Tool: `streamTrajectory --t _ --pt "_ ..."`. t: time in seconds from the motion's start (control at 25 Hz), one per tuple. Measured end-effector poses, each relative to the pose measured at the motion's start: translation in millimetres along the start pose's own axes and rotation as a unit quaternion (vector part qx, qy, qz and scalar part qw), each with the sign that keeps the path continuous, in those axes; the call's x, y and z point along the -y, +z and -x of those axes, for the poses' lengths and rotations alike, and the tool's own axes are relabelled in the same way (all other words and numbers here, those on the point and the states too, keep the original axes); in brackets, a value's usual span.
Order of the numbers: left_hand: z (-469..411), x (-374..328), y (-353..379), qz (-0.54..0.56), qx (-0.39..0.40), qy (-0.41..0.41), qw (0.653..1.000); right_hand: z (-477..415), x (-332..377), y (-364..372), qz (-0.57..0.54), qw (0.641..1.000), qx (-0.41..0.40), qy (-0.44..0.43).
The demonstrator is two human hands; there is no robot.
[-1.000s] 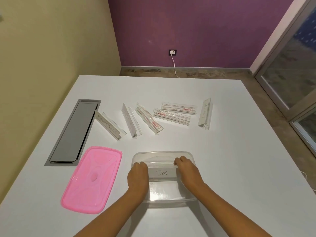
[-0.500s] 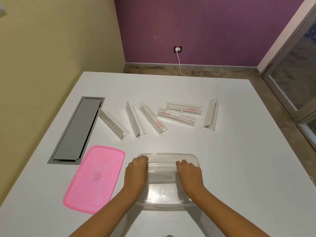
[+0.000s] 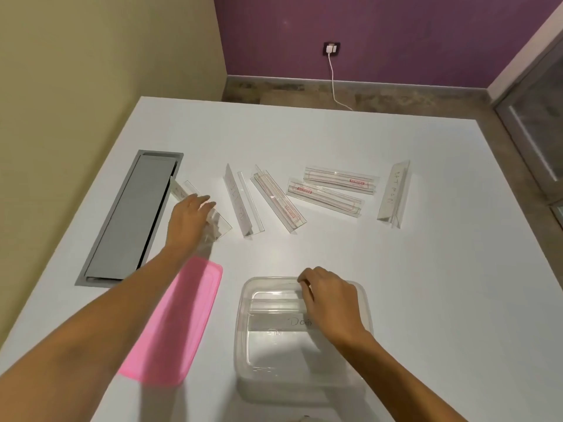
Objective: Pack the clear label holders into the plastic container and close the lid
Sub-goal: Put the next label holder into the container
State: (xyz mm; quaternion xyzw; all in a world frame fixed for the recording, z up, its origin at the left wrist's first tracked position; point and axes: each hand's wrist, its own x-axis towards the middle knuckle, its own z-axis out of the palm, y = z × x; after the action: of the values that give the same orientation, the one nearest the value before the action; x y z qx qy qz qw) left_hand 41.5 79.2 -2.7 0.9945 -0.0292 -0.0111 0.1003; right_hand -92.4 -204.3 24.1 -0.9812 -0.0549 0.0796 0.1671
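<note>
Your left hand (image 3: 190,219) reaches out over the leftmost holder (image 3: 213,222), fingers curled onto it, though whether they truly pinch it you cannot tell from here. Your right hand (image 3: 330,300) sits inside the container (image 3: 243,330), fingers bent down on the holder marked "Dog" (image 3: 274,322), which lies flat across the box near its far wall.

Only one view, from your head. The container stands open on the white table (image 3: 426,300), close to you, and the pink lid (image 3: 182,330) lies flat just to its left, partly under your left forearm. Five more holders are spread in a loose row farther out: one standing on edge (image 3: 240,205), a slanted one with red print (image 3: 278,202), two lying side by side (image 3: 324,197) (image 3: 341,179) (both with red markings), and one with handwriting at the far right (image 3: 394,193). A grey cable hatch (image 3: 131,217) is set into the tabletop at the left, touching distance from the holder under your left hand.

Beyond the table, a yellow wall (image 3: 91,71) meets a purple wall (image 3: 396,35), where a charger (image 3: 331,49) sits in a socket and its white cord (image 3: 333,86) drops to the stone floor. A glass door (image 3: 536,111) frames the right side.
</note>
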Motion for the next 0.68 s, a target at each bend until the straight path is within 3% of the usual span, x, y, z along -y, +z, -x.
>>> streamTrajectory --t 0.08,0.28,0.68 --pt "-12 8 7 -0.076 0.044 0.035 0.996 -3 1 3 -0.018 1.000 0.005 0.003" --pt "-17 6 7 -0.127 0.019 0.060 0.990 -8 1 -1 -0.053 0.998 -0.017 0.030" --pt "5 -46 -45 0.042 -0.162 0.060 0.984 6 5 -17 -0.100 0.989 -0.106 0.020"
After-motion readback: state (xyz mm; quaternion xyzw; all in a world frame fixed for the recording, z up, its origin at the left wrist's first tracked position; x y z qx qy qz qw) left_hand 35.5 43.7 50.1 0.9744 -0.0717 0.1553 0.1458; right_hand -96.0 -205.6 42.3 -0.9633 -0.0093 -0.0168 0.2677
